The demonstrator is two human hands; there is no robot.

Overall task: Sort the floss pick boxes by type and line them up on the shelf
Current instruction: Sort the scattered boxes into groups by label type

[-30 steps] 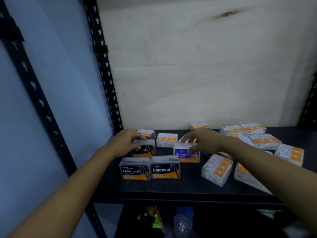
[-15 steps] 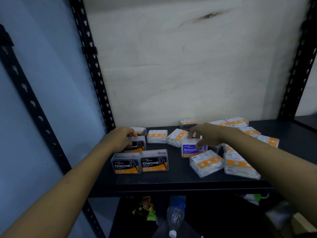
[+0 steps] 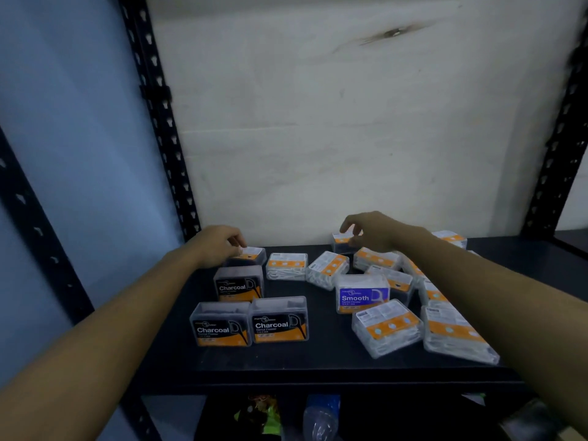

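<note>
Three upright Charcoal boxes [image 3: 280, 319] stand front-left on the shelf [image 3: 318, 364]. Just behind them, the left hand [image 3: 219, 246] grips a flat box [image 3: 251, 254] by its left end. The right hand [image 3: 372, 232] hovers over a rear box [image 3: 340, 241], thumb and forefinger parted (holding nothing).

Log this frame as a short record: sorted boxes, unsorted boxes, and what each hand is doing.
Charcoal boxes: three upright at left, labels forward, two side by side in front
Smooth box: one upright, centre
loose boxes: lying scattered, right and back
left hand: holds flat box, back left
right hand: curled over back box; grip unclear
shelf: black
</note>
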